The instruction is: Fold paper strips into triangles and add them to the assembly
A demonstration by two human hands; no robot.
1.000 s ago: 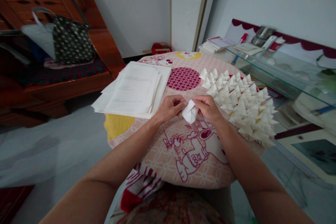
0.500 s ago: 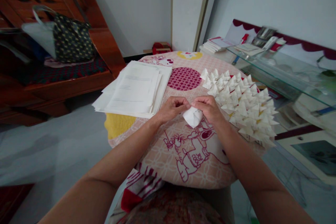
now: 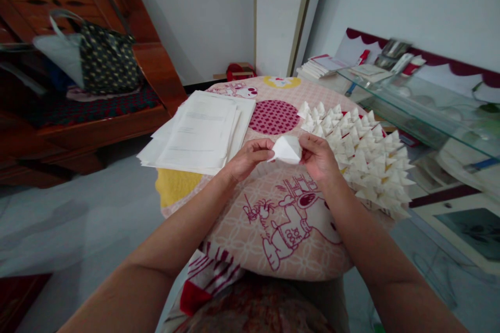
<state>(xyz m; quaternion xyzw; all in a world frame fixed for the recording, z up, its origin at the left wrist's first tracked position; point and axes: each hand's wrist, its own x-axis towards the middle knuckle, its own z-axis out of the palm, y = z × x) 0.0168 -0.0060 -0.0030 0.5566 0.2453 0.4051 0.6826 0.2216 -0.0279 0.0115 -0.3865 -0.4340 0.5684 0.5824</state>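
Observation:
A small folded white paper piece is held between my two hands, above the middle of the cloth-covered round table. My left hand pinches its left edge between thumb and fingers. On the opposite side, my right hand grips the right edge, its fingertips partly hidden behind the paper. Many pointed folded paper pieces stand in close rows to the right of my right hand. Left of my left hand lies a stack of white paper sheets, the top one with faint print.
Beside the table on the right is a glass shelf with books and small items. A wooden bench with a patterned bag stands at the left. A striped sock-like cloth shows below the table's near edge.
Both hands have moved slightly apart and the folded paper has risen between them. It has turned from hanging point-down to lying sideways, with a hand at each end.

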